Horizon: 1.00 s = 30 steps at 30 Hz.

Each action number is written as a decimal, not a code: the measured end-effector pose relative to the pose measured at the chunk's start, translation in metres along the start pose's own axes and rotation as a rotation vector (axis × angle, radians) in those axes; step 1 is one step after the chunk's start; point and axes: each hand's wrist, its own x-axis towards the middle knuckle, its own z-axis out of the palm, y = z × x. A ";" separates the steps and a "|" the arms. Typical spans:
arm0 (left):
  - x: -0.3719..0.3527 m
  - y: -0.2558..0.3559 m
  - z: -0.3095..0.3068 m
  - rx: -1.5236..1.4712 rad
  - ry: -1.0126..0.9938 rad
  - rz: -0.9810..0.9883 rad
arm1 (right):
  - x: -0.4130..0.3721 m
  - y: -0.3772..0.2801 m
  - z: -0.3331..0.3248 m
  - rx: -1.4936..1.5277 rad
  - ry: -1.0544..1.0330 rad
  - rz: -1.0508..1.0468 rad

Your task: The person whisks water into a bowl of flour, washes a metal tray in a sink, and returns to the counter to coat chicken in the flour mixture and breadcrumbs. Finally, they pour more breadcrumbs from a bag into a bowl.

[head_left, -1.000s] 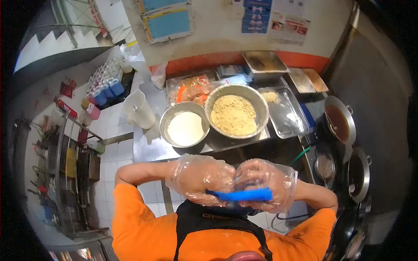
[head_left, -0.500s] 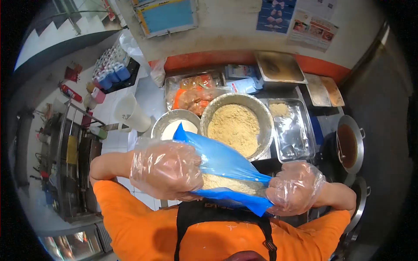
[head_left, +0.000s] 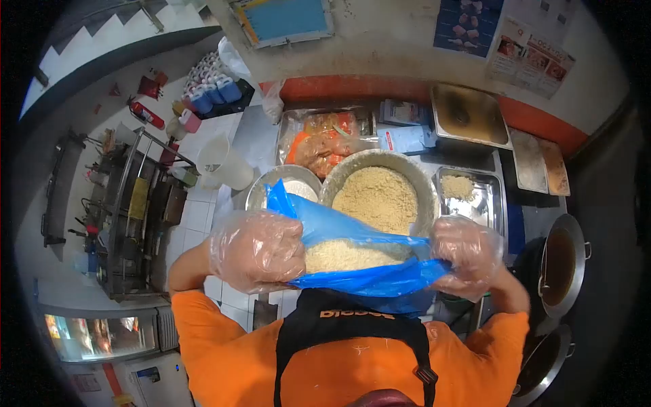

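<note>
A blue plastic bag (head_left: pixel 366 275) with pale crumbs (head_left: pixel 349 256) inside is stretched between my hands, its mouth spread wide. My left hand (head_left: pixel 261 251), in a clear plastic glove, is closed on the bag's left edge. The right edge is gripped by my right hand (head_left: pixel 468 254), also gloved. Just beyond the bag stands a large metal bowl (head_left: pixel 428 197) holding yellowish crumbs (head_left: pixel 376 197). The bag partly hides a smaller bowl (head_left: pixel 254 193) of white powder (head_left: pixel 298 188) to its left.
Right of the large bowl lies a metal tray (head_left: pixel 488 203) with some crumbs. A clear jug (head_left: pixel 227 163) stands at the left, and packed meat (head_left: pixel 322 146) lies in a tray behind. Two pans, one with brown liquid (head_left: pixel 559 261), are at the far right.
The bag's mouth is spread wider and more crumbs show inside. Both hands have risen in the view with it, and the surroundings have shifted to the right.
</note>
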 end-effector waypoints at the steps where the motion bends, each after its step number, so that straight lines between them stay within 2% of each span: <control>1: 0.008 -0.009 -0.001 -0.017 0.015 0.024 | -0.007 0.018 0.015 -0.006 0.011 -0.007; 3: 0.025 -0.015 0.002 -0.041 0.020 0.043 | -0.021 0.050 0.057 0.370 0.260 0.022; 4: 0.037 -0.018 0.002 -0.059 0.130 0.046 | -0.025 0.067 0.078 0.375 0.283 0.015; 5: 0.048 -0.021 0.003 -0.083 0.228 0.050 | -0.026 0.081 0.101 0.413 0.413 0.010; 6: 0.058 -0.023 0.005 -0.124 0.226 0.024 | -0.025 0.087 0.124 0.457 0.556 0.012; 7: 0.065 -0.027 0.005 -0.127 0.176 0.033 | -0.018 0.090 0.144 0.472 0.606 0.015; 9: 0.081 -0.035 0.008 -0.221 0.172 -0.055 | -0.010 0.091 0.165 0.729 0.768 0.231; 10: 0.089 -0.038 0.011 -0.219 0.189 -0.145 | -0.018 0.097 0.160 0.621 0.642 0.235; 11: 0.097 -0.044 0.017 -0.234 0.159 -0.132 | -0.025 0.101 0.171 0.628 0.672 0.254; 13: 0.113 -0.067 0.031 -0.239 0.216 -0.298 | -0.031 0.116 0.200 1.266 0.549 0.484; 14: 0.117 -0.083 0.040 -0.209 0.189 -0.351 | -0.038 0.116 0.209 1.414 0.532 0.572; 15: 0.128 -0.095 0.047 -0.219 0.165 -0.338 | -0.041 0.120 0.220 1.422 0.561 0.578; 17: 0.148 -0.111 0.064 -0.243 0.186 -0.589 | -0.043 0.126 0.243 1.780 0.478 0.712; 18: 0.155 -0.122 0.076 -0.243 0.175 -0.585 | -0.041 0.118 0.234 2.032 0.381 0.645; 20: 0.169 -0.142 0.095 -0.342 0.123 -0.741 | -0.037 0.121 0.252 2.126 0.429 0.570; 21: 0.178 -0.146 0.096 -0.341 0.115 -0.742 | -0.035 0.121 0.259 2.214 0.467 0.502; 23: 0.194 -0.152 0.097 -0.465 -0.044 -0.805 | -0.036 0.124 0.269 2.244 0.506 0.530; 26: 0.194 -0.170 0.100 -0.455 -0.166 -0.754 | -0.041 0.125 0.277 2.298 0.538 0.598; 30: 0.191 -0.161 0.083 -0.357 -0.136 -0.619 | -0.044 0.132 0.287 2.354 0.527 0.636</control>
